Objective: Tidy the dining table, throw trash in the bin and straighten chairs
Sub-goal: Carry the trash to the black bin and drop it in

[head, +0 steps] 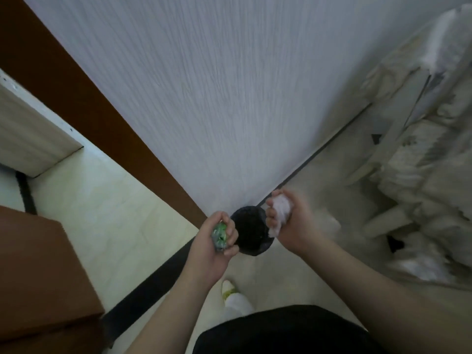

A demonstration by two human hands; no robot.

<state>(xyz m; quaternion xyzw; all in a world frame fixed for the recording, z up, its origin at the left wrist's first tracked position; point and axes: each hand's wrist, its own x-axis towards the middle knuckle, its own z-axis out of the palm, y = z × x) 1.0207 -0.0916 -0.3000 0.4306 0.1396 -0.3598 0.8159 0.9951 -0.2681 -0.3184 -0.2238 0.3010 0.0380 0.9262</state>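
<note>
A small round black bin [251,229] stands on the floor at the foot of a white wall, straight below me. My left hand [212,241] hovers at its left rim, closed around a crumpled green and clear wrapper [220,235]. My right hand [288,221] is at the bin's right rim, gripping a wad of white tissue [279,213]. Both hands are above the bin's opening edge, one on each side. The picture is blurred by motion.
A brown door frame [76,98] runs along the wall on the left. A brown cabinet [38,272] fills the lower left corner. Piled white bags and pale boards [421,162] crowd the right side. My foot in a white shoe [228,288] stands near the bin.
</note>
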